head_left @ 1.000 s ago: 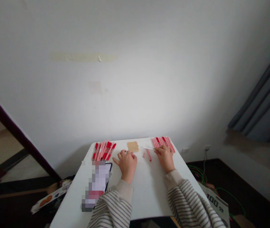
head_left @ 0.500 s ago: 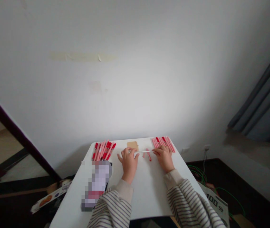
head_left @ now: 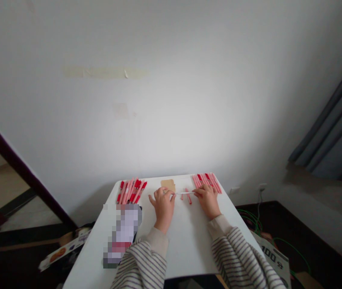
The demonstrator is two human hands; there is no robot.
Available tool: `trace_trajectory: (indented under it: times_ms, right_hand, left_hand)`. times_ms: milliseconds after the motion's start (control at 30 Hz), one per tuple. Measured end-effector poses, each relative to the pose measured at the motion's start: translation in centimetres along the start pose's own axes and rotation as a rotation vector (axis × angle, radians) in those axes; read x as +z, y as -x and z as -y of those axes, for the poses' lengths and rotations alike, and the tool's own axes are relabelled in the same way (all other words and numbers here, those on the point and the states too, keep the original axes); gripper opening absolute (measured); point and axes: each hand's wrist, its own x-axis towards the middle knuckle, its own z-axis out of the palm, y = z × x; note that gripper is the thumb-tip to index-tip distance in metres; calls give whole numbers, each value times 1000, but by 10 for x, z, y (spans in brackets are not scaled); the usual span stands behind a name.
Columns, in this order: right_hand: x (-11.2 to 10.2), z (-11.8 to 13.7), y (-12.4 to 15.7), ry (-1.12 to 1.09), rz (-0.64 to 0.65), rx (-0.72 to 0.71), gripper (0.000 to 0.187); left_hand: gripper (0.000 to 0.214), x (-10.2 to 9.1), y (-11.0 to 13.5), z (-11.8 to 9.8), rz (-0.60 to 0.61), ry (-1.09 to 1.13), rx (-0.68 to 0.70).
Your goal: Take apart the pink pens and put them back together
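A thin white rod that looks like a pen refill [head_left: 185,193] is stretched level between my two hands above the white table [head_left: 189,241]. My left hand [head_left: 163,204] pinches its left end between thumb and forefinger, the other fingers curled loosely. At its right end, my right hand [head_left: 206,199] is closed on it with the fingertips. Just beyond the rod lie pink pen parts [head_left: 188,197], a longer piece and a smaller one. Behind my left hand is a tan square pad [head_left: 168,184], partly covered by the fingers.
Several red and pink pens [head_left: 131,191] lie bunched at the table's back left. A row of pink pens [head_left: 206,181] sits at the back right. A blurred-out long object [head_left: 124,235] rests left of my left forearm. The wall [head_left: 171,120] rises behind the table.
My left thumb and forefinger have closed on the rod's left end, and that end has dipped slightly. The right hand and the pens stay in place.
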Motion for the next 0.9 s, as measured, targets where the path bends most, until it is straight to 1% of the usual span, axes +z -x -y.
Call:
trace_trajectory:
  times_ms: [133,333,700,900]
  right_hand:
    - [2,-3,0,-9,0,29,17]
    - [3,-5,-1,10,-17,22,18]
    - [1,-2,-1,0,-22,32,18]
    - [0,-1,-1,7,-21,43,19]
  left_hand:
    - [12,2,0,3,-27,-40,-6]
    - [12,4,1,5,-26,-125,6]
    - [12,1,2,4,43,-141,15]
    - [9,1,1,4,42,-135,7]
